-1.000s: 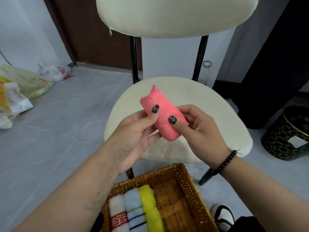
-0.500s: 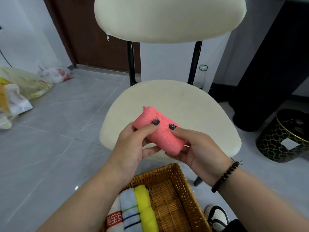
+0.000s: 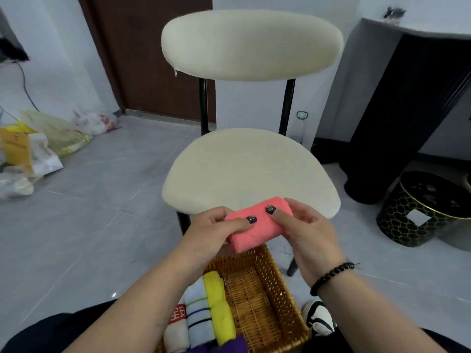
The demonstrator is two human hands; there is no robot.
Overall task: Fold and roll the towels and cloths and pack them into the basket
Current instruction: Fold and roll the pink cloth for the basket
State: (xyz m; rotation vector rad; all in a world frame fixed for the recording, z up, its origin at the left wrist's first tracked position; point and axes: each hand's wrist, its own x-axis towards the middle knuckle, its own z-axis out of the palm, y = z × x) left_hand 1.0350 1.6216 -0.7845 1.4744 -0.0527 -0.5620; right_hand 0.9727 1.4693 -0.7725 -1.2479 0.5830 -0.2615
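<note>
A rolled pink cloth is held in the air just above the far end of the wicker basket. My left hand grips its left end and my right hand grips its right end, thumbs on top. In the basket's left half lie a white roll with red print, a light blue striped roll and a yellow roll side by side. A purple cloth shows at the basket's near edge. The basket's right half is bare wicker.
A cream chair with black legs stands just beyond the basket. A black and gold stool sits on the floor at right, next to a dark cabinet. Plastic bags lie at the far left. A shoe rests right of the basket.
Both hands have brought the pink roll down and toward me, from above the chair seat to just over the basket's far end. The roll has turned from steeply slanted to nearly level.
</note>
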